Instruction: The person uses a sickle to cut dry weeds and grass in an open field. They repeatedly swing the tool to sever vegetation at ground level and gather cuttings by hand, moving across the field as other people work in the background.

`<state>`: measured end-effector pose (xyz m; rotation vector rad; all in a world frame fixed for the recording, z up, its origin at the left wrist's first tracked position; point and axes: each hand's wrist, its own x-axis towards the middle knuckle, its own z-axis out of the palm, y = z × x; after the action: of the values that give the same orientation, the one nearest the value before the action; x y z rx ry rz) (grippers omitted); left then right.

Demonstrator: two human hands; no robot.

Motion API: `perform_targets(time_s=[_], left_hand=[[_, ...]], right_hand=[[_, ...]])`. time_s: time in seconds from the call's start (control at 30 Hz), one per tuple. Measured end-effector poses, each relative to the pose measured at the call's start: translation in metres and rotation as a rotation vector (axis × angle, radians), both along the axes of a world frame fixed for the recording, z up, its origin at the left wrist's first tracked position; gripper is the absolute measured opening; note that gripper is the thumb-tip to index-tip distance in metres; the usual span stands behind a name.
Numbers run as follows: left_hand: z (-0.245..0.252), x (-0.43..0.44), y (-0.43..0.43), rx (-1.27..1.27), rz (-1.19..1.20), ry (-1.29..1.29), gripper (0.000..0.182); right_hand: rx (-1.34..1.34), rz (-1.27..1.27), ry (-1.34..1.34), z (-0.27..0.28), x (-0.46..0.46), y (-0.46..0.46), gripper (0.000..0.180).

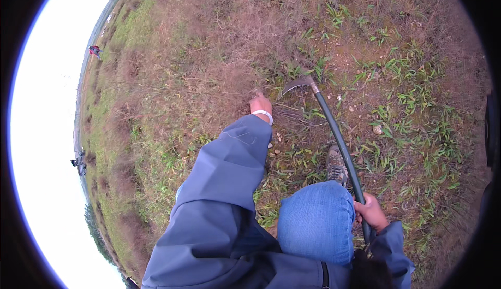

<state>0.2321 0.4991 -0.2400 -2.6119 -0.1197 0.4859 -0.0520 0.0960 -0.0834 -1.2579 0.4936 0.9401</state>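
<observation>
My left hand (261, 104), with a white band at the wrist, is closed around a bunch of dry brown grass (238, 79). Thin stems (291, 116) stick out on its right side. My right hand (372, 212) grips the lower part of a long dark green handle, which belongs to a sickle (332, 120). Its curved metal blade (295, 83) lies low over the ground, just right of my left hand, with the tip pointing towards that hand. The fingertips of my left hand are partly hidden in the grass.
My bent knee in blue jeans (317, 222) and a patterned shoe (336, 165) are beside the handle. Green leafy plants (403, 93) and small stones (377, 129) dot the sloping ground. Far off at the left stands a person in red (94, 51).
</observation>
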Motion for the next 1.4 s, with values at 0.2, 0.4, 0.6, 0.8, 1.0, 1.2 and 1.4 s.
perform_targets(time_s=[0.2, 0.4, 0.6, 0.8, 1.0, 1.2, 1.4], left_hand=[[-0.013, -0.015, 0.012, 0.001, -0.006, 0.118, 0.038], [0.012, -0.022, 0.008, -0.006, -0.186, -0.035, 0.021], [0.016, -0.03, 0.01, -0.107, -0.065, -0.014, 0.015], [0.014, -0.023, 0.01, -0.095, -0.176, -0.047, 0.012], [0.035, -0.021, 0.002, -0.098, -0.293, -0.017, 0.013], [0.059, -0.025, -0.047, -0.192, -0.4, 0.072, 0.012], [0.084, -0.019, -0.043, -0.134, -0.34, 0.132, 0.015]], right_hand=[[0.165, -0.044, 0.14, -0.005, 0.009, -0.007, 0.015], [0.181, 0.066, 0.168, -0.009, 0.019, -0.01, 0.016], [0.18, 0.192, 0.165, -0.031, 0.05, -0.002, 0.018], [0.075, 0.288, 0.237, -0.042, 0.075, 0.004, 0.022], [0.097, 0.127, 0.522, 0.036, 0.002, -0.056, 0.014], [0.055, -0.069, 0.466, 0.079, -0.049, -0.1, 0.008], [0.021, 0.039, 0.369, 0.042, -0.021, -0.046, 0.013]])
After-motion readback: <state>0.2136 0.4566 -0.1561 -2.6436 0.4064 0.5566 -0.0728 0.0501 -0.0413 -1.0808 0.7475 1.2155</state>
